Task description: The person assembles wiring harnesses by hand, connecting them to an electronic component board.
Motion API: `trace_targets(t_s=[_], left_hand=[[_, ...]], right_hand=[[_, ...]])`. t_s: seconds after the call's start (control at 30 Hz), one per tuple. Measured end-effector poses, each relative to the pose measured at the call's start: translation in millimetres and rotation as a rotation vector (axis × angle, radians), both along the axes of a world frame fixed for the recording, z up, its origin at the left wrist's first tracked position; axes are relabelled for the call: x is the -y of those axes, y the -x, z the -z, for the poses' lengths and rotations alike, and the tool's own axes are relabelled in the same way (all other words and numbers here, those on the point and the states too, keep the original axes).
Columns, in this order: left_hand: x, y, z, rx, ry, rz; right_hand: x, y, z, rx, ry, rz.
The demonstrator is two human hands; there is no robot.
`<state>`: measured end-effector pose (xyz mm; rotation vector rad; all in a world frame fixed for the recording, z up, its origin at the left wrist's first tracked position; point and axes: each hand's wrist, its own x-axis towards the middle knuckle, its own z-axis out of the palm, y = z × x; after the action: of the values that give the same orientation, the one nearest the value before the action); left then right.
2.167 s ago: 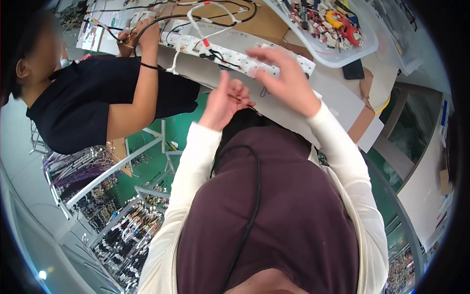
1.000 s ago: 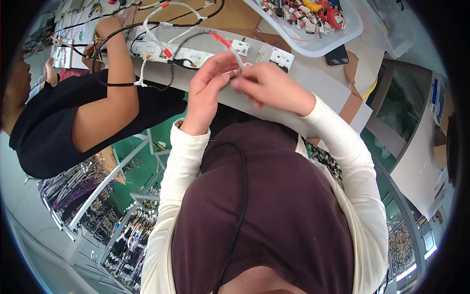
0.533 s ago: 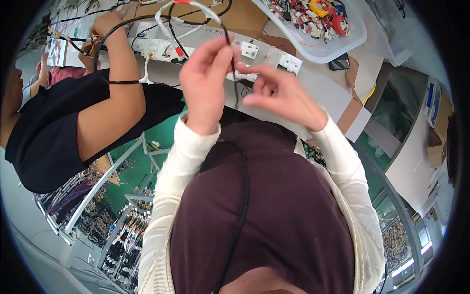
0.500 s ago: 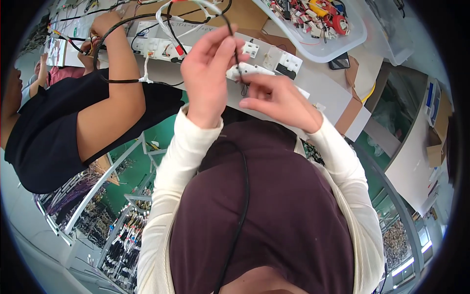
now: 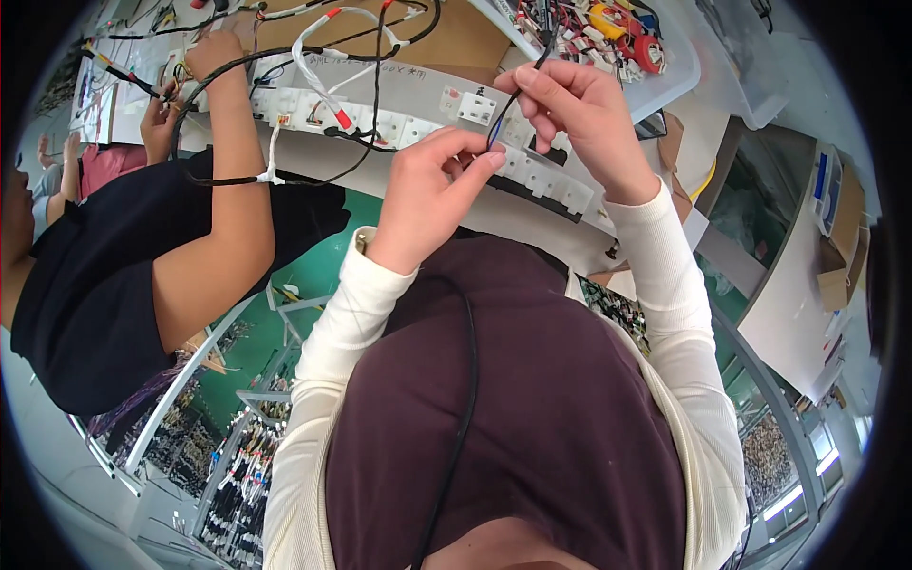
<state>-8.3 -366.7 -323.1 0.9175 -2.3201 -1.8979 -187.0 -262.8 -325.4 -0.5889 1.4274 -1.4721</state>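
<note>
- Left hand (image 5: 427,198): grip closed, with thumb and forefinger pinching a thin black cable (image 5: 505,108) near a short blue length (image 5: 496,130).
- Right hand (image 5: 591,119): grip closed on the same cable farther up, between thumb and fingers; the remaining fingers are curled.
- Position of the cable: raised in front of the worktop (image 5: 709,106), slanting from the left fingertips up through the right hand, its upper part crossing in front of the bin's contents.
- Beneath the hands: a row of white blocks (image 5: 546,177) along the near edge of the worktop.
- Left of the hands: a cable harness (image 5: 309,74), partly wrapped in white with red bands, looping above the row.
- Upper right: a clear plastic bin (image 5: 677,83) containing small connectors (image 5: 567,36) and red and yellow pieces.
- Far left: a co-worker in a dark top (image 5: 100,304), one hand (image 5: 216,54) beside a black cable of the harness.
</note>
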Motion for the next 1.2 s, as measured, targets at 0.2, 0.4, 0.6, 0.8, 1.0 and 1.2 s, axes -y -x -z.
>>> trace_targets(t_s=[0.2,0.4,0.6,0.8,1.0,1.2], left_hand=[[0.9,-0.9,21.5,-0.251,0.249,-0.065],[0.2,-2.2,22.8,-0.118,0.718,0.105],[-1.9,20.1,55.4,-0.373,0.772,-0.219],[-0.9,16.5,70.9,-0.398,0.755,-0.235],[-4.2,18.9,73.1,-0.327,0.633,-0.297],[7.1,21.3,66.5,-0.384,0.839,-0.145]], right_hand=[[-11.4,-21.3,27.0,-0.442,-0.03,-0.11],[-14.6,-19.3,22.5,-1.102,0.085,-0.231],[5.1,-13.5,42.6,-1.172,0.092,-0.044],[11.3,-12.1,53.9,-1.073,-0.006,-0.131],[17.9,-4.6,57.4,-1.122,-0.015,-0.154],[31.5,7.3,52.8,-1.273,0.019,-0.353]])
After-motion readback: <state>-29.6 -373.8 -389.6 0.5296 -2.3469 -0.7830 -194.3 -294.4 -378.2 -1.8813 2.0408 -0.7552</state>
